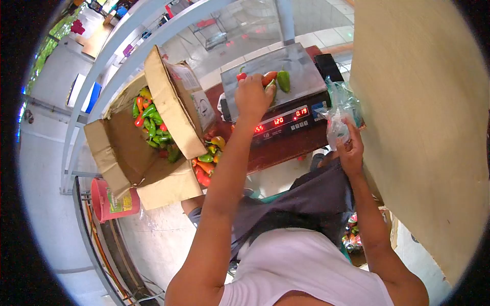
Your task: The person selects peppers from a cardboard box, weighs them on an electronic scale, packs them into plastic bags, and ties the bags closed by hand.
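Note:
My left hand reaches over the steel pan of a digital scale, its fingers curled down among several peppers. A red pepper shows at the fingertips. By the thumb lies a green pepper, partly covered by the hand. Beyond it are an orange-red pepper and a dark green pepper. What sits under my palm is hidden. Off the scale's right end, my right hand pinches a clear plastic bag. Red digits glow on the scale's front.
At left an open cardboard box holds red and green peppers. More peppers lie beside its flap. A pink bucket stands below. A tan panel borders the right side. The scale rests on a reddish table.

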Demonstrator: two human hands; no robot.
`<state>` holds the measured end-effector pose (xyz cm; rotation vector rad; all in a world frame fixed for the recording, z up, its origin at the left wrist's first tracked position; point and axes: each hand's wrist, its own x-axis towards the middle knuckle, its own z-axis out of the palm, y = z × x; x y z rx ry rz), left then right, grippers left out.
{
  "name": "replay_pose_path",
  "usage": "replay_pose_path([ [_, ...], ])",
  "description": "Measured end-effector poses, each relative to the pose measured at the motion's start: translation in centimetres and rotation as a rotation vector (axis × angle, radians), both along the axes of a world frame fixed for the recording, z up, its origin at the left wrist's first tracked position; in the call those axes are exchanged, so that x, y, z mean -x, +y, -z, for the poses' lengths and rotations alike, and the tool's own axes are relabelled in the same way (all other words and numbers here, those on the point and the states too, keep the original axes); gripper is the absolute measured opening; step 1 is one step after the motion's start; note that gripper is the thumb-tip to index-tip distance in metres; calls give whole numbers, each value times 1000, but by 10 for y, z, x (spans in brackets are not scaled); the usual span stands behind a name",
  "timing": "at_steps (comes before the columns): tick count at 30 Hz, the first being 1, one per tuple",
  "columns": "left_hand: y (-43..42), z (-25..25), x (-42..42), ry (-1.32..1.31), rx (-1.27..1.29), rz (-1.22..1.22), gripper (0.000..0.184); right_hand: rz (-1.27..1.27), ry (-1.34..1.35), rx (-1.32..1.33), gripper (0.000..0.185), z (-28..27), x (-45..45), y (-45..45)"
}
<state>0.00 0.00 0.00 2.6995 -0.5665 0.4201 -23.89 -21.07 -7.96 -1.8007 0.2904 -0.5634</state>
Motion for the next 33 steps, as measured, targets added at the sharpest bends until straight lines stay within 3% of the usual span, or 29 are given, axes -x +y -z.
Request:
replay_pose_path([
  [5, -2, -5, 0, 24, -74, -20, 40, 44, 21, 46, 59, 1, -1, 6],
  [8, -8, 10, 0, 4, -245, -2, 43, 33, 49, 56, 60, -5, -1, 4],
  [11, -11, 13, 8, -10, -163, 68, 44, 49, -68, 237, 60, 12, -5, -2],
  [15, -9, -1, 13, 166, -125, 3, 45, 20, 17, 192, 61, 12, -4, -2],
  [16, -4, -19, 29, 125, 10, 47, 42, 14, 35, 217, 61, 10, -4, -2],
  [18, 7, -29, 44, 288, 492, 171, 42, 2, 123, 406, 62, 7, -1, -4],
  [20, 3, -35, 67, 422, 878, 320, 42, -25, 264, 728, 64, -4, -7, 0],
  [22, -7, -37, 110, 523, 1161, 465, 43, -46, 323, 610, 65, -27, -20, 20],
  [25, -8, -32, 131, 452, 420, 498, 41, -117, 388, 476, 63, -77, -29, 43],
  [27, -10, -5, 125, 396, -53, 451, 34, -185, 374, 469, 65, -79, -32, 46],
  [30, -9, 16, 108, 544, -260, 361, 30, -325, 326, 412, 68, -38, -42, 44],
  [32, 10, 37, 57, 300, 157, 623, 26, -305, 319, 432, 70, -28, -41, 44],
  [33, 18, 22, 40, 472, 249, 254, 26, -294, 320, 437, 71, -21, -39, 45],
])
